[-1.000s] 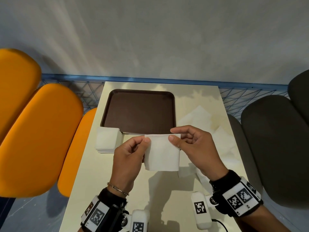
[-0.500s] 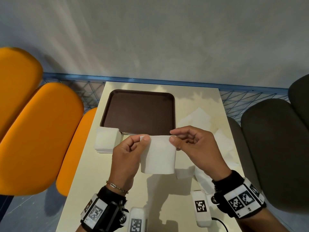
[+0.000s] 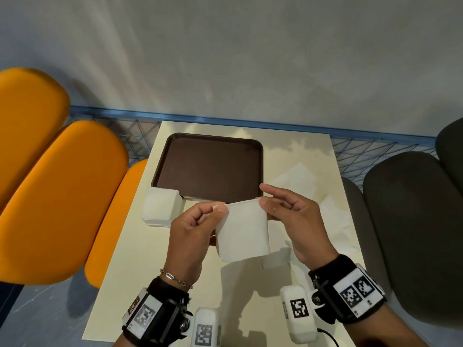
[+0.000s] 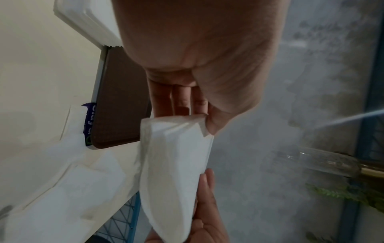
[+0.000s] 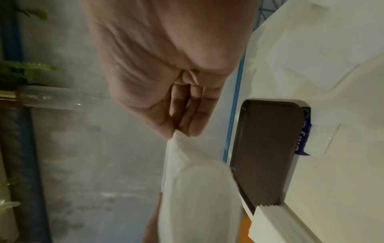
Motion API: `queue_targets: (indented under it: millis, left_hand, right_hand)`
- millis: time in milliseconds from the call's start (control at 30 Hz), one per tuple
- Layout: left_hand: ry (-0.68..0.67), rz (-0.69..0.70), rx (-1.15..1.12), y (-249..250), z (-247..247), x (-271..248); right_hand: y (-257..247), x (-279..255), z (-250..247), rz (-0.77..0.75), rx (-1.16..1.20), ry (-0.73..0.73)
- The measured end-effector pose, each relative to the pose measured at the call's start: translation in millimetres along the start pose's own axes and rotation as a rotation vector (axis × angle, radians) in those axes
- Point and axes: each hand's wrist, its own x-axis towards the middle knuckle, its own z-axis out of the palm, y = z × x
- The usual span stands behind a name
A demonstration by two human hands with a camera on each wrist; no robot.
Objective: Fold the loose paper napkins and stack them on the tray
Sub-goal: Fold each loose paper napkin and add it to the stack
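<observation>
A: Why is the napkin [image 3: 241,231] up in the air and not flat on the table [image 3: 140,259]?

B: Held by its top corners it hangs straight below the grip, so the edges can be matched. The left hand [image 3: 190,236] pinches one top corner between thumb and forefinger; the right hand [image 3: 293,221] pinches the other the same way, its remaining fingers loosely curled.

A: Is it folded already?

B: The left wrist view shows several layers meeting at the pinched corner, so I judge it is at least partly folded; how many folds I cannot tell.

A: And the tray [image 3: 175,146]?

B: Just beyond the pinch, on the far side of both hands, with nothing on it. A short forward reach from this hold would put the napkin there.

A: The white pile [image 3: 160,209] outboard of the left hand?

B: A stack of napkins on the table, its far corner touching or overlapping the tray's near corner. Loose napkins [image 3: 333,216] lie outboard of the right hand, handy for that hand to pick up.
</observation>
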Motion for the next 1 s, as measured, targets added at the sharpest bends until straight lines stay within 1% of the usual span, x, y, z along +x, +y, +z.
queue_targets:
  millis: [67, 167, 200, 333, 467, 567, 633, 700, 767, 867, 1000]
  left_hand:
    - [0.019, -0.002, 0.015, -3, -2, -1]
    - [0.066, -0.021, 0.006, -6, -9, 1]
    - [0.078, -0.028, 0.014, -8, -13, 1]
    - [0.129, -0.05, 0.043, -16, -34, 7]
    - [0.201, -0.07, 0.069, -27, -65, 23]
    - [0.245, -0.09, 0.063, -34, -90, 38]
    - [0.26, -0.154, 0.033, -38, -106, 48]
    - [0.227, -0.236, -0.002, -43, -122, 59]
    - [0.221, -0.268, 0.017, -52, -140, 71]
    - [0.297, -0.259, 0.077, -68, -163, 95]
    - [0.375, -0.223, 0.208, -89, -183, 134]
  right_hand:
    - [6, 1, 2, 0.056, -0.026, -0.08]
    - [20, 1, 7, 0.188, -0.088, -0.249]
    - [25, 2, 10, 0.198, -0.118, -0.268]
    - [44, 10, 25, 0.231, -0.203, -0.234]
    - [58, 20, 52, 0.325, -0.218, -0.334]
    - [71, 34, 78, 0.348, -0.247, -0.339]
    - [82, 48, 99, 0.359, -0.259, -0.313]
    - [95, 64, 120, 0.374, -0.252, -0.297]
    - [107, 77, 140, 0.394, -0.252, -0.314]
    - [123, 93, 165, 0.446, -0.271, -0.372]
    - [143, 116, 188, 0.485, -0.33, -0.374]
